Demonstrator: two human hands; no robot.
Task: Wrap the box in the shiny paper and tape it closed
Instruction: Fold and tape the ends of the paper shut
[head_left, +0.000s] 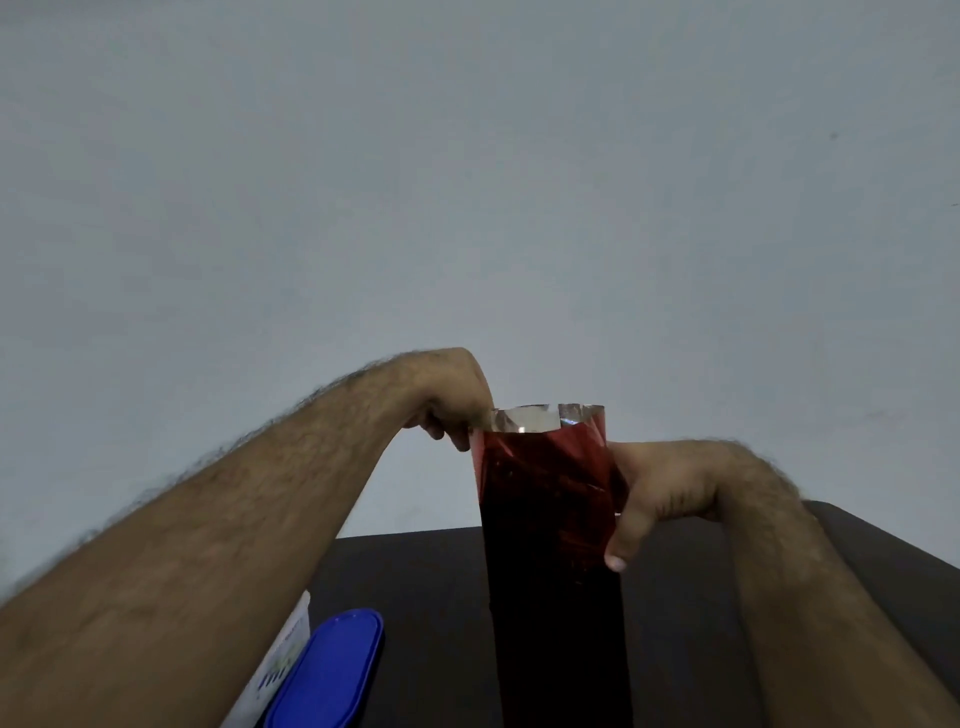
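A tall box stands upright on the dark table (426, 582), wrapped in shiny red paper (545, 483) whose silver inner side shows at the open top end. My left hand (452, 410) pinches the paper's top left edge with curled fingers. My right hand (660, 493) grips the wrapped box from the right side, thumb down along its front. The box itself is hidden under the paper. No tape is in sight.
A blue oval lid or container (327, 670) lies at the table's near left, beside a white printed packet (280, 665). A plain grey wall fills the background. The table's far edge runs just behind the box.
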